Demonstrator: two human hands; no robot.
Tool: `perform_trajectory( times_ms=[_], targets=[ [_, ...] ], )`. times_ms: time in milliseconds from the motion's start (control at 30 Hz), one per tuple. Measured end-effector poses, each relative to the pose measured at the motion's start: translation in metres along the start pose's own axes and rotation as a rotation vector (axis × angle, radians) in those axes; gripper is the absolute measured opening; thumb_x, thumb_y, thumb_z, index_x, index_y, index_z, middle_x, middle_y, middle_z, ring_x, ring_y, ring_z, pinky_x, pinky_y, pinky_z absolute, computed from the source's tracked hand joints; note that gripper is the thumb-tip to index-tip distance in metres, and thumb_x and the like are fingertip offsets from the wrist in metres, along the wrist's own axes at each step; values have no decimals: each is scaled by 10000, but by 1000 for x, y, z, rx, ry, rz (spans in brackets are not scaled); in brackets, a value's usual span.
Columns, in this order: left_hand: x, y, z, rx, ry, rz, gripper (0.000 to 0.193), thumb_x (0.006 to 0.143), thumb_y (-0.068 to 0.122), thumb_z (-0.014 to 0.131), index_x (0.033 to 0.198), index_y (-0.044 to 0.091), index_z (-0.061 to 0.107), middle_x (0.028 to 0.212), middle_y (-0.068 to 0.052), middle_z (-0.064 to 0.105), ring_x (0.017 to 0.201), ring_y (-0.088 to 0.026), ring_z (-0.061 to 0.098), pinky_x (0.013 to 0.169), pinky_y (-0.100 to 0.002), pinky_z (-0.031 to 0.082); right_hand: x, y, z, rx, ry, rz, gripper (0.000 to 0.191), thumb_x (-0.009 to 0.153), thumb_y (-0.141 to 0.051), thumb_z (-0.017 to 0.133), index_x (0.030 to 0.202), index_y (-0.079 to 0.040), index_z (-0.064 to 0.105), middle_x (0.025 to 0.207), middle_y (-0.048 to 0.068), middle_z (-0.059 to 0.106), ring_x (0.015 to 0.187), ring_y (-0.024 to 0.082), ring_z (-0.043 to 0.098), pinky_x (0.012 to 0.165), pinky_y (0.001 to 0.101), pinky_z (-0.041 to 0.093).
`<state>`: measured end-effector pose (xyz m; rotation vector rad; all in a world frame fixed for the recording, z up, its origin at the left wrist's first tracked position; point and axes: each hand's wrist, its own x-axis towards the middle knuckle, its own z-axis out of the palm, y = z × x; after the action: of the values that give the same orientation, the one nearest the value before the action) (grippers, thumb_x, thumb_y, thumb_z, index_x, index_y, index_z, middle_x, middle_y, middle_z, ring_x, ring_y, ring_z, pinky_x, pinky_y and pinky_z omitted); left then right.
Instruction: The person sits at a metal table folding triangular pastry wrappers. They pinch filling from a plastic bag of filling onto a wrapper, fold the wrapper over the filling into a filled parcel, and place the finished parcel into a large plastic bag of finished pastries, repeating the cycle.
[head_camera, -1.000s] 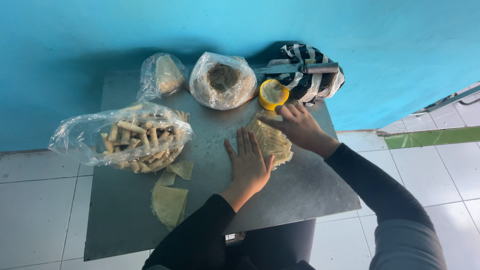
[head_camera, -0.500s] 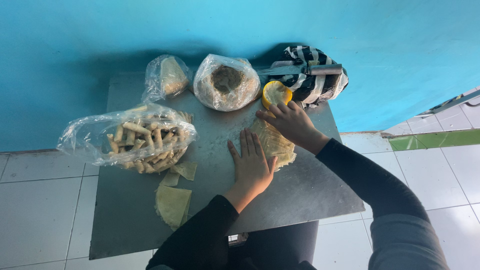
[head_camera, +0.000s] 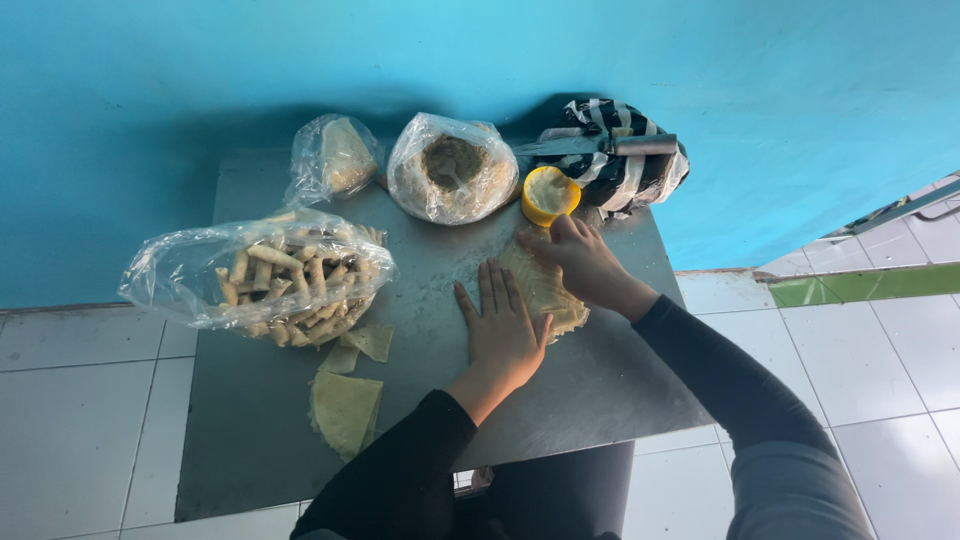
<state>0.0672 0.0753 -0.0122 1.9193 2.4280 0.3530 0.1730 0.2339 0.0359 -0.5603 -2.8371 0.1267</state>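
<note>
Pressing flat on the counter (head_camera: 600, 370), the left hand (head_camera: 503, 325) lies palm down with its fingers spread, their tips at the near edge of a stack of thin pale wrappers (head_camera: 545, 290); it grips nothing. The right hand (head_camera: 580, 262) rests on the far end of the same stack, fingers curled loosely over the top sheet, and whether a fingertip has an edge pinched I cannot tell. The stack sits on the grey metal counter just below a small yellow cup (head_camera: 548, 194).

From this 1 head view, the step in hand looks like freeing 1 wrapper from the stack: the left hand steadies while the right works at the top sheet. The next move would call for a light peel, since such thin sheets likely tear or cling together.

Around them: a clear bag of finished rolls (head_camera: 270, 275) to the left, 2 loose wrapper pieces (head_camera: 350, 405) below it, a bag of filling (head_camera: 452, 175) and a smaller bag (head_camera: 338, 160) at the back, and a knife (head_camera: 610, 145) lying on a striped bag (head_camera: 620, 175) against the blue wall (head_camera: 480, 60).
</note>
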Motion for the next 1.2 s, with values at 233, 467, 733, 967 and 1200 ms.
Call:
perform_trajectory(
  times_ms=[233, 467, 733, 967, 1200],
  targets=[
    [-2, -2, 2, -3, 46, 2, 902, 982, 550, 385, 1512, -161, 223, 1610, -357, 164, 1533, -453, 75, 1144, -740, 9, -3, 5, -4, -700, -19, -118, 601, 911, -144, 618, 1502, -230, 558, 1153, 61, 560, 1022, 213, 579, 912, 371, 465],
    [-2, -4, 5, 10, 48, 9, 898, 987, 549, 389, 1507, -165, 227, 1608, -366, 164, 1537, -461, 74, 1146, -743, 10, -6, -9, 1, -603, 46, -69, 635, 843, -156, 635, 1464, -275, 576, 1120, 61, 572, 1026, 208, 580, 843, 349, 456],
    [-2, -5, -4, -54, 102, 25, 930, 988, 568, 441, 1510, -175, 237, 1609, -379, 171, 1545, -465, 83, 1153, -745, 25, -21, -5, -17, -243, 165, 32, 720, 796, 9, 612, 1465, -255, 610, 1110, 94, 529, 1081, 255, 545, 902, 383, 457],
    [-21, -26, -34, -413, 321, -6, 445, 879, 354, 751, 1211, 107, 589, 1219, -136, 602, 1165, -326, 576, 949, -529, 398, -60, -24, -25, 401, 17, 86, 701, 751, 54, 636, 1371, -267, 698, 1011, 98, 476, 1004, 258, 500, 931, 349, 438],
    [-19, -18, -28, -360, 245, 0, 247, 816, 295, 804, 954, 150, 659, 931, -38, 673, 914, -260, 640, 801, -448, 398, -89, -36, -19, -285, 45, -160, 528, 885, -282, 659, 1394, -414, 614, 1123, 64, 536, 1051, 227, 501, 941, 411, 388]
  ],
)
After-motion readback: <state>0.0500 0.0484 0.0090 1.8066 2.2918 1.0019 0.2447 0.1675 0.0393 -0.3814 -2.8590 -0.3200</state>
